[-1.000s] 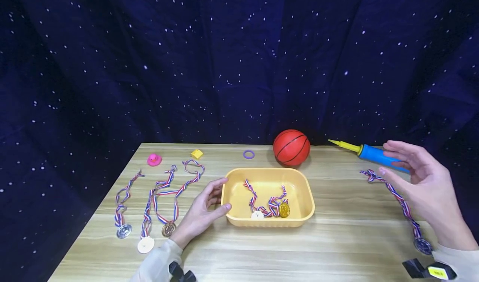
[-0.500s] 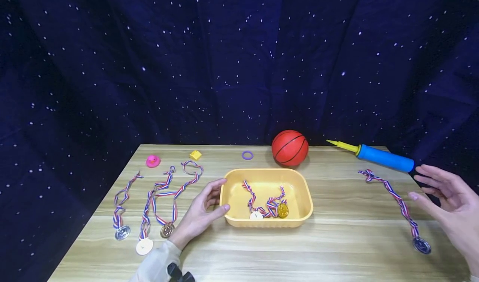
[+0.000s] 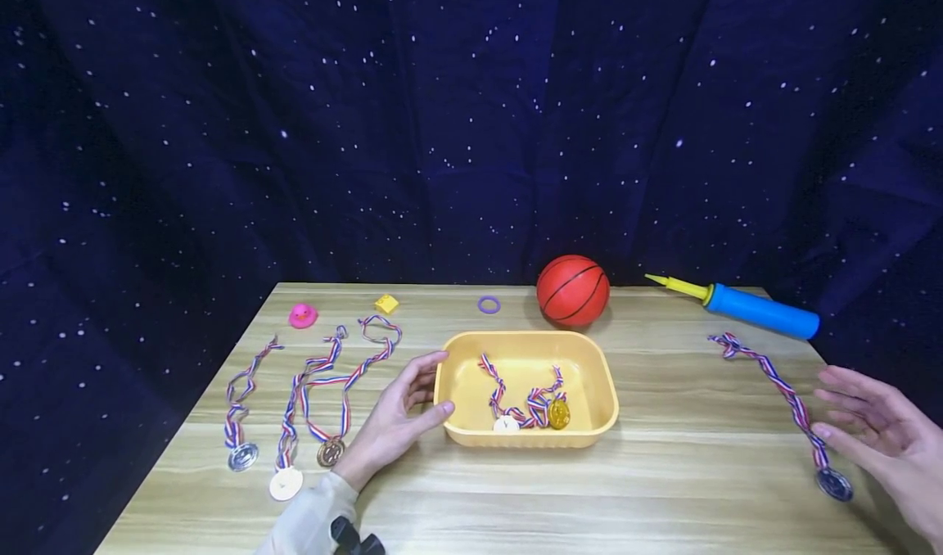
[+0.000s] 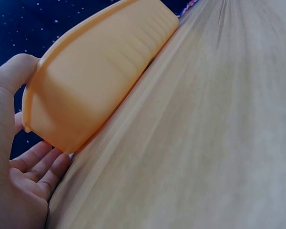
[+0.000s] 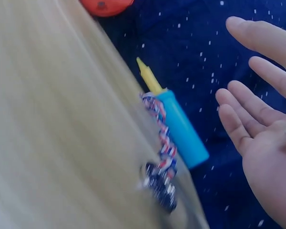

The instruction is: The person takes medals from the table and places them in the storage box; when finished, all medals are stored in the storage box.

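A yellow tub (image 3: 598, 375) stands mid-table with two ribboned medals (image 3: 530, 408) lying inside. My left hand (image 3: 401, 412) rests against the tub's left end, thumb on the near corner and fingers on the rim; the left wrist view shows the tub (image 4: 95, 76) beside my thumb (image 4: 12, 76). My right hand (image 3: 877, 436) hovers with straight fingers at the table's right edge, holding nothing, just right of a silver medal (image 3: 835, 483) on a striped ribbon (image 3: 773, 383). The right wrist view shows that medal (image 5: 161, 186) beside my open palm (image 5: 267, 143).
Three more medals (image 3: 295, 408) lie at the left of the wooden table (image 3: 663, 489). Along the back sit a pink duck (image 3: 303, 315), a yellow block (image 3: 386, 303), a purple ring (image 3: 489, 304), a basketball (image 3: 573, 290) and a blue pump (image 3: 751, 311).
My right hand has dropped from beside the pump down and rightward to the table's right edge, next to the silver medal. The left hand and tub stay put.
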### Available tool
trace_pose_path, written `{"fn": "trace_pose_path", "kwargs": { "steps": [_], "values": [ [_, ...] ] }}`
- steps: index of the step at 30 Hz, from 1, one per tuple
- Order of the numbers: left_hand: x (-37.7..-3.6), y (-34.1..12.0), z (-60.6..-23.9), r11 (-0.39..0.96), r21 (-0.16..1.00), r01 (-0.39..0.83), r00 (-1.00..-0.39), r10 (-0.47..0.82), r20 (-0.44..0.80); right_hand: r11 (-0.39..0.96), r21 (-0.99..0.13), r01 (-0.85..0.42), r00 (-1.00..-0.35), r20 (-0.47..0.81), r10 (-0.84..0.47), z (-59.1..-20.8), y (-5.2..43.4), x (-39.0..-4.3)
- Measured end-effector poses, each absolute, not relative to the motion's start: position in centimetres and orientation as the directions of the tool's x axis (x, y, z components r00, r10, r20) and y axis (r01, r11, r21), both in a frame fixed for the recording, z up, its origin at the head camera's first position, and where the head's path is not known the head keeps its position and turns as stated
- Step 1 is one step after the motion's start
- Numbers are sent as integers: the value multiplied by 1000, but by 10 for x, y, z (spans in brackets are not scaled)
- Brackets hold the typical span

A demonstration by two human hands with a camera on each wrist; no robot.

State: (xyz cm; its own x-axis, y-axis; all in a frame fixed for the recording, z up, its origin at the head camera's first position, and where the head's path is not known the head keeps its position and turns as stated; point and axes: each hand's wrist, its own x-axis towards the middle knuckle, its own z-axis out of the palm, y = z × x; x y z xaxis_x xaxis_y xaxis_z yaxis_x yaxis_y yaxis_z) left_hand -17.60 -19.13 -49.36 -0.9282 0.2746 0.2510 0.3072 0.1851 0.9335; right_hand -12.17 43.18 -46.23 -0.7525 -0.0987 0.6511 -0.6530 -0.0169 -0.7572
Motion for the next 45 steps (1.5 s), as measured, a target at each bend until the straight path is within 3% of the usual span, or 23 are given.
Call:
{"fn": "trace_pose_path", "kwargs": {
  "steps": [6, 12, 23, 31, 37, 45],
  "values": [
    [-176, -191, -494, 188, 933, 306, -929, 274, 250, 155, -830, -536, -844, 527, -100, -478, 442, -109],
    [-175, -191, -494, 192, 933, 303, -929, 276, 245, 218, -828, -516, -856, 488, -169, -489, 456, -106],
    [-175, -192, -495, 189, 933, 305, -930, 271, 249, 580, -705, -408, -907, 387, -168, -494, 461, -102],
    [-177, -191, -494, 190, 931, 313, -928, 271, 257, 667, -696, -264, -955, 283, -82, -505, 474, -98],
    [-177, -191, -493, 187, 932, 312, -929, 266, 257, 651, -705, -283, -952, 288, -102, -508, 477, -100],
    [-176, -190, -493, 182, 935, 304, -930, 268, 251, 633, -730, -258, -946, 322, -14, -505, 472, -98]
  ]
}}
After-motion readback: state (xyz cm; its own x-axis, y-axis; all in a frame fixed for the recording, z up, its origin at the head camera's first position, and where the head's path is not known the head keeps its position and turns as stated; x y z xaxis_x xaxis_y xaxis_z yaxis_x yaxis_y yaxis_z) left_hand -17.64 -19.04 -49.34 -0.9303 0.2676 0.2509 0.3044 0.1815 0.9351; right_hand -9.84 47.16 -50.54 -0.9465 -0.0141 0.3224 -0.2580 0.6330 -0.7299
